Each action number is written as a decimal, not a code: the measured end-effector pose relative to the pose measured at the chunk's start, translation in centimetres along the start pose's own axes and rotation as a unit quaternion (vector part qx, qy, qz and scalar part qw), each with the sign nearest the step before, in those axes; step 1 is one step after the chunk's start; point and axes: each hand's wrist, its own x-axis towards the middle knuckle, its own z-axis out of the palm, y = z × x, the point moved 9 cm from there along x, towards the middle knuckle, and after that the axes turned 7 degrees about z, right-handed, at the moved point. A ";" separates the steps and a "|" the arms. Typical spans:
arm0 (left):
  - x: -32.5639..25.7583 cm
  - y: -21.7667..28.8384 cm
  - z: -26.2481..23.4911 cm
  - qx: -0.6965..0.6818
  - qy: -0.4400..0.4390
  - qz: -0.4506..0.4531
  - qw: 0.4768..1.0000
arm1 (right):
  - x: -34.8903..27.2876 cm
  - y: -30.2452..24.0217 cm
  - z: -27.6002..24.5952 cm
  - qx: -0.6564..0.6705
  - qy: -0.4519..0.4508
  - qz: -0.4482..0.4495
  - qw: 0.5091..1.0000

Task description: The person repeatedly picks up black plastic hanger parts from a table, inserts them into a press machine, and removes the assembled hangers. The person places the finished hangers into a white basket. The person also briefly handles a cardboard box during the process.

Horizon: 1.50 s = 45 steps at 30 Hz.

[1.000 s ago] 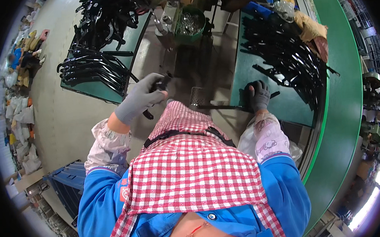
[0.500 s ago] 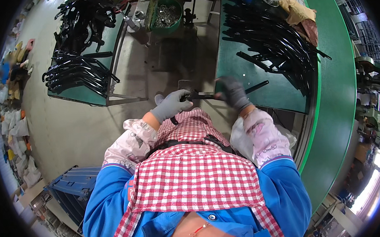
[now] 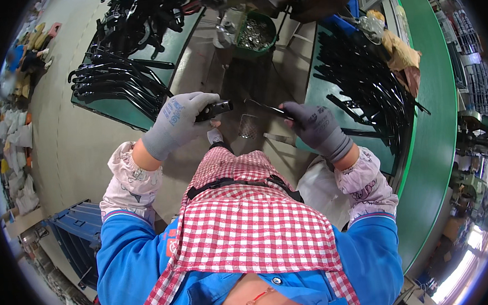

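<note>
— grey knit gloves on both hands, yes? what is the left hand [image 3: 179, 120] doing?

— it is closed around a short black cylindrical tool [image 3: 213, 109], whose end pokes out past the fingers toward the middle of the view.

— and the right hand [image 3: 313, 128]?

— also closed, pinching one end of a thin black metal rod [image 3: 264, 108]. the rod slants up and left from the fingers, its free tip near the tool's end but apart from it.

— where are they held?

— in the air above the person's lap, over a red and white checked apron [image 3: 248, 229], between two tables.

— what lies on those?

— the green table [image 3: 117, 106] on the left carries a pile of curved black metal parts [image 3: 119, 82]. the green table on the right [image 3: 328, 79] carries many more long black rods [image 3: 362, 85].

— anything straight ahead?

— a green bin [image 3: 255, 33] with small shiny pieces, perhaps screws; too small to tell. below the rod stands a small mesh cup [image 3: 247, 126].

— and beside the person?

— a blue crate [image 3: 72, 239] on the floor at lower left.
</note>
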 end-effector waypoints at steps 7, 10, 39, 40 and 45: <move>0.2 -2.4 -5.4 0.060 -0.047 0.033 0.997 | 6.9 -7.8 -3.4 -0.102 0.059 -0.061 0.991; 0.3 -4.6 -7.3 0.038 -0.030 0.039 0.998 | 8.9 -9.0 -3.9 -0.129 0.082 -0.087 0.985; 13.0 -6.1 -9.9 0.315 -0.008 0.292 0.903 | 13.8 -9.3 -8.5 -0.290 0.290 -0.090 0.908; 13.1 -6.5 -9.6 0.321 -0.017 0.290 0.902 | 14.2 -8.3 -7.8 -0.274 0.263 -0.063 0.923; 13.7 -8.0 -8.2 0.233 -0.052 0.374 0.896 | 16.0 -0.3 -2.1 -0.067 -0.022 0.142 0.987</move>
